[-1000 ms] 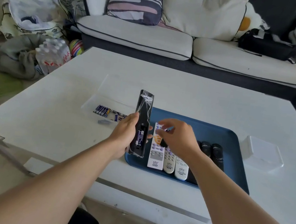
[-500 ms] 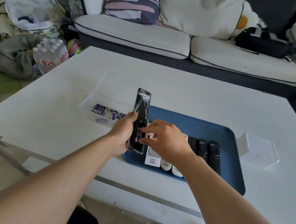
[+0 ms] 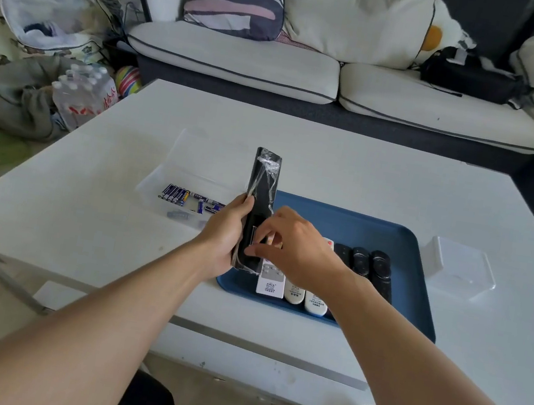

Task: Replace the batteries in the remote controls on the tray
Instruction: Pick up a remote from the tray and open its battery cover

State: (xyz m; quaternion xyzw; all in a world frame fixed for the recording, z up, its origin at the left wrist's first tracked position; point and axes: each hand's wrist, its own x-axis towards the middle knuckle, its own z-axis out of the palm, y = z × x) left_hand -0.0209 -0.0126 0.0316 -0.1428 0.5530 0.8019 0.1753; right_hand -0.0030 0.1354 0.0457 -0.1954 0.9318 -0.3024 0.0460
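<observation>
Right hand (image 3: 297, 246) hides black remote (image 3: 262, 187) lower end; battery unseen.

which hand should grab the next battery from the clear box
Left is nearer the clear box, but the left hand grips the black remote. The right hand, fingers at its battery bay, looks freer.

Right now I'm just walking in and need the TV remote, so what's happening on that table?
A person is swapping batteries. Their left hand holds a black plastic-wrapped remote upright above the blue tray, while the right hand works with its fingertips at the remote's lower back. Several white and black remotes lie in the tray, and loose batteries sit in a clear container to its left.
</observation>
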